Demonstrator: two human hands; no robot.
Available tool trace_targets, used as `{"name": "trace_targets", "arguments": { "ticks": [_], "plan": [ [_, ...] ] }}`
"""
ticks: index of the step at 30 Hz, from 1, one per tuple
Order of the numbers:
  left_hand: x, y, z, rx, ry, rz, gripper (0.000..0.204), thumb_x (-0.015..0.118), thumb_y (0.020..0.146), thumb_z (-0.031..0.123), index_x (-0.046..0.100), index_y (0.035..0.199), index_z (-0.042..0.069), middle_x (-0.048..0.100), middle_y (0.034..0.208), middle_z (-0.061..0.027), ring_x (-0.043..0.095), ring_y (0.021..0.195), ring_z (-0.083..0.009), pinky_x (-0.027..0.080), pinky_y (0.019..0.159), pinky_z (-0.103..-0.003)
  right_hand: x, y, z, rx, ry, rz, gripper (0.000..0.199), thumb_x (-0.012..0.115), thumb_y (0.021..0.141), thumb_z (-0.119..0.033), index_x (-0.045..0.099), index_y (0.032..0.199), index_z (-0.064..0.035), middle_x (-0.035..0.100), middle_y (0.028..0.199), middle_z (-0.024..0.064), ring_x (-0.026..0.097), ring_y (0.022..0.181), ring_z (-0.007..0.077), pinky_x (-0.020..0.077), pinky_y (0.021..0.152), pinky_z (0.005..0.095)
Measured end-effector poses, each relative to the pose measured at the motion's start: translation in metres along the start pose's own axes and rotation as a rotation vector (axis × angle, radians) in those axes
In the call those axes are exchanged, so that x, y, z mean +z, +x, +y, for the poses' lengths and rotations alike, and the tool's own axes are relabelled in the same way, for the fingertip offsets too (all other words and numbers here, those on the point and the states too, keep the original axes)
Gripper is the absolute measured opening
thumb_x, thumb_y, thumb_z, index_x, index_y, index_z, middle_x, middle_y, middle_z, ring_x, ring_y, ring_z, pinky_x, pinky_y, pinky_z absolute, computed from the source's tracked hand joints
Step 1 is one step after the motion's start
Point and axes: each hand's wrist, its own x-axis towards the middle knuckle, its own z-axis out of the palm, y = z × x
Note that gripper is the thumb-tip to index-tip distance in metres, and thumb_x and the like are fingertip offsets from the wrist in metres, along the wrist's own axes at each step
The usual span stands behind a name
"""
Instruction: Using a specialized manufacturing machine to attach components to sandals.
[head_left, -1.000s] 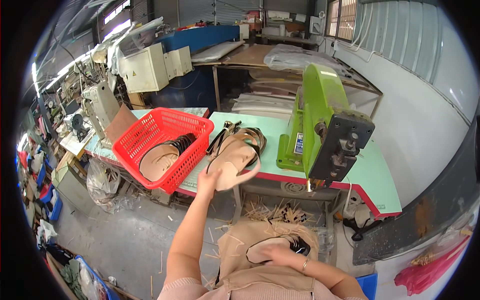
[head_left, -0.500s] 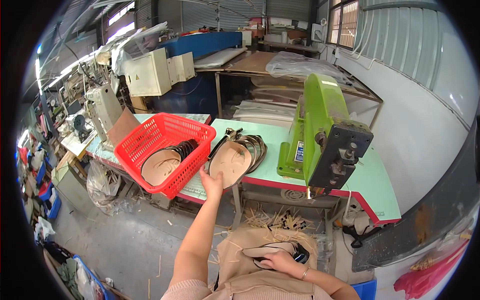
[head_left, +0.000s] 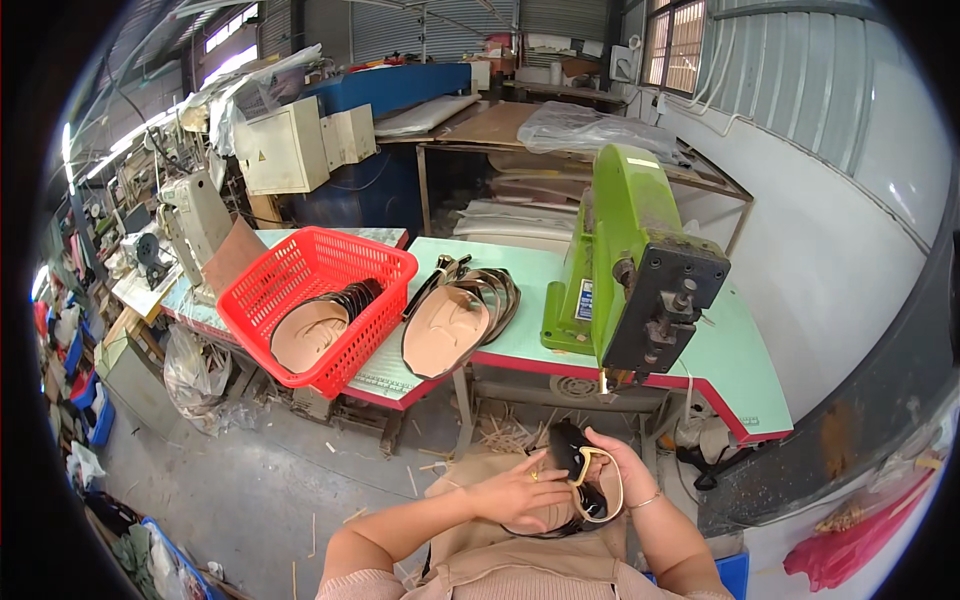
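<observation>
Above my lap is a glossy black shoe upper [head_left: 567, 447] with a pale lining and a light yellow edge around its opening. My right hand [head_left: 622, 465] grips it by the right side, thumb up at the rim. My left hand [head_left: 520, 492] lies against its left side, fingers stretched toward the opening, palm down. Part of the upper under the left fingers is hidden. On the green table, a stack of similar uppers [head_left: 440, 330] lies with beige lining and black edges showing. Nearby, a red plastic basket [head_left: 383, 338] holds several more uppers [head_left: 310, 335].
A green press-like machine [head_left: 625, 230] with a dark metal head stands on the right of the green tabletop [head_left: 755, 375]. Thin strip offcuts [head_left: 505, 435] litter the floor below the table. A grey sewing machine [head_left: 190, 225] stands left of the basket.
My left hand has drawn back from the stack on the table to the upper at my lap. My right hand has raised and turned that upper. The view has shifted slightly.
</observation>
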Motion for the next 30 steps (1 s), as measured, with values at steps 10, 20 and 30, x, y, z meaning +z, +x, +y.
{"name": "trace_targets", "arguments": {
  "ticks": [10, 20, 30],
  "plan": [
    [0.004, 0.025, 0.003, 0.142, 0.134, 0.011, 0.029, 0.057, 0.082, 0.034, 0.056, 0.103, 0.015, 0.055, 0.110, -0.0007, 0.042, 0.121, -0.0187, 0.021, 0.106, -0.046, -0.012, -0.003, 0.017, -0.064, -0.094, 0.158, 0.027, 0.060, 0.087, -0.029, 0.057, 0.076, -0.0048, 0.050, 0.055, -0.0004, 0.045, 0.043, 0.0056, 0.0385, 0.040, 0.0185],
    [-0.032, 0.044, -0.011, -0.313, -0.382, 0.084, 0.025, 0.074, 0.071, 0.022, 0.059, 0.077, 0.003, 0.058, 0.077, -0.0134, 0.056, 0.081, -0.0339, 0.045, 0.075, -0.043, 0.057, -0.047, -0.022, -0.639, -2.045, -0.185, 0.025, 0.073, 0.073, -0.029, 0.063, 0.083, -0.0077, 0.059, 0.080, 0.0058, 0.048, 0.099, 0.0288, 0.0380, 0.087, 0.0388],
    [-0.083, 0.059, -0.029, -0.379, -0.574, 0.383, 0.018, 0.074, 0.071, 0.012, 0.062, 0.080, 0.003, 0.058, 0.091, -0.0073, 0.056, 0.089, -0.0192, 0.043, 0.080, -0.030, 0.111, -0.078, -0.086, -0.793, -2.017, -0.134, 0.020, 0.072, 0.072, -0.025, 0.065, 0.082, -0.0098, 0.060, 0.094, 0.0009, 0.040, 0.111, 0.0291, 0.0314, 0.096, 0.0397]
  ]
}}
